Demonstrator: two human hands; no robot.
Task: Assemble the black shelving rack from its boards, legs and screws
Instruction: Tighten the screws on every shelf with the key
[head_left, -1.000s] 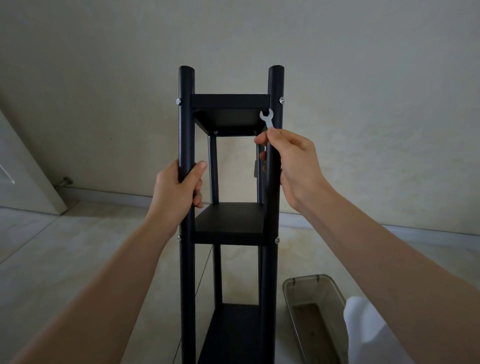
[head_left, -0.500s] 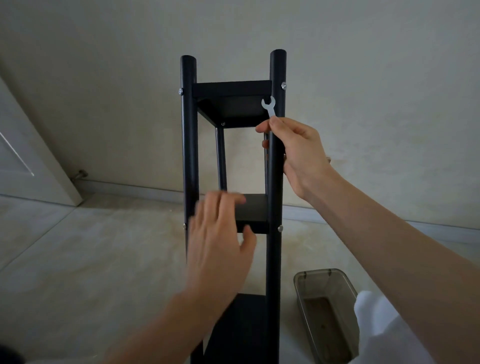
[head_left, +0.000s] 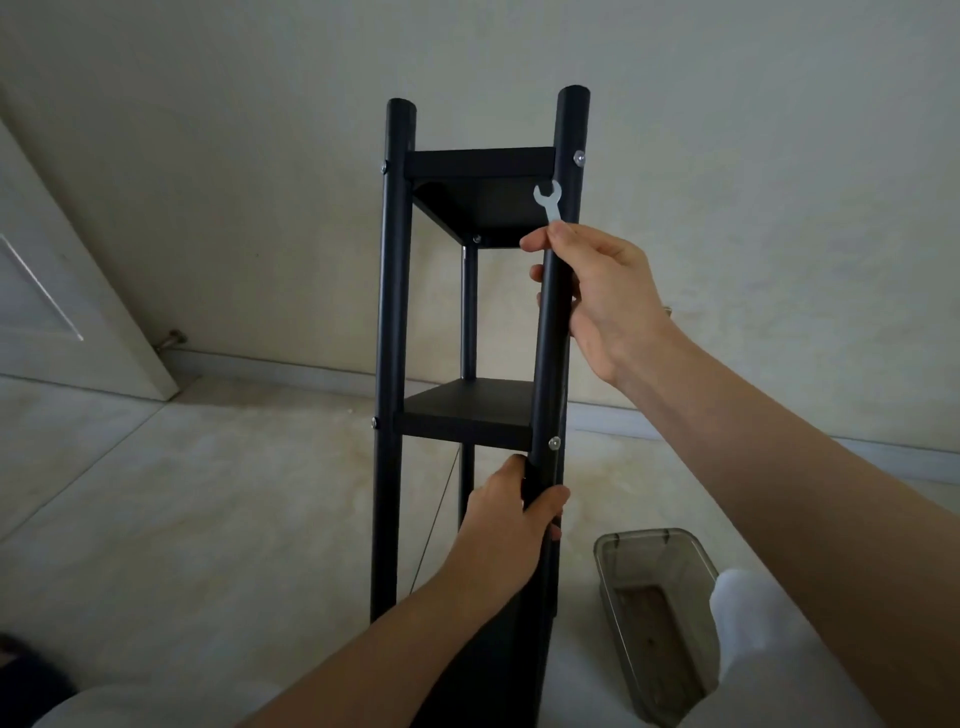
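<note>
At the far left, a white door is seen against the pale wall, with tiled floor below it. The black shelving rack is stood upright in the middle, its left front leg untouched by either hand. 2 boards are visible between the legs: the top board and the middle board, each fixed with silver screws. The right front leg is gripped just below the middle board by the left hand, fingers wrapped around it. Higher on the same leg, the right hand is curled around the tube, and a small silver wrench is pinched upright at its fingertips. A clear plastic container is seen on the floor at the right.
</note>
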